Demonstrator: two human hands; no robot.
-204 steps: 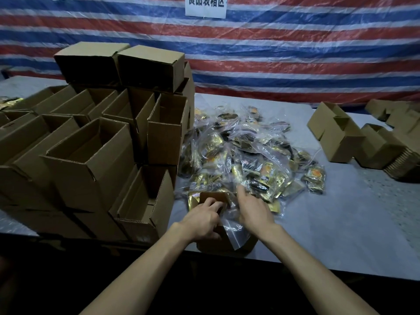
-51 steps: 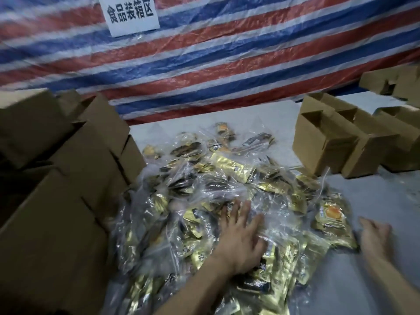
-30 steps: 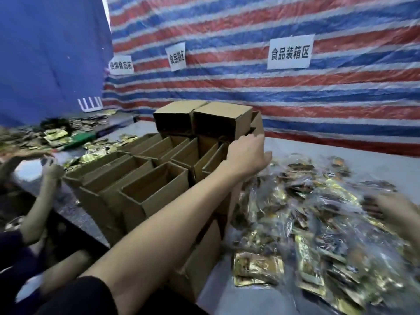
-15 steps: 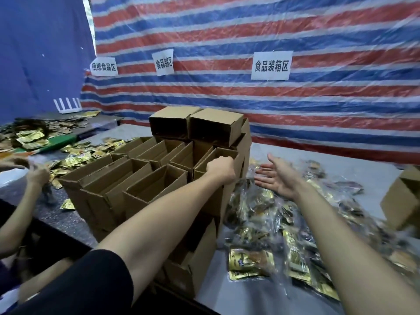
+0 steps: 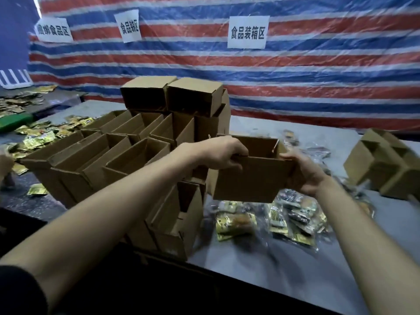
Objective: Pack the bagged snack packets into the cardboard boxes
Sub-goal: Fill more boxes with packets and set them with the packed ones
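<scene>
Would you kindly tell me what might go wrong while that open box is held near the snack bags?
1. The left grip and right grip hold the box by its rim and right side; the thin wall may buckle or slip.
2. The box is close beside the stack; a swing could topple the top boxes.
3. Bags lie below; set down on them, the box may tilt or crush snacks.

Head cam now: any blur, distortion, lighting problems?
Head view: dim, space under the table edge nearly black; motion blur smears the boxes at right and the bagged packets; the held box is fairly sharp; wide-angle stretch at frame edges; wall signs legible.
</scene>
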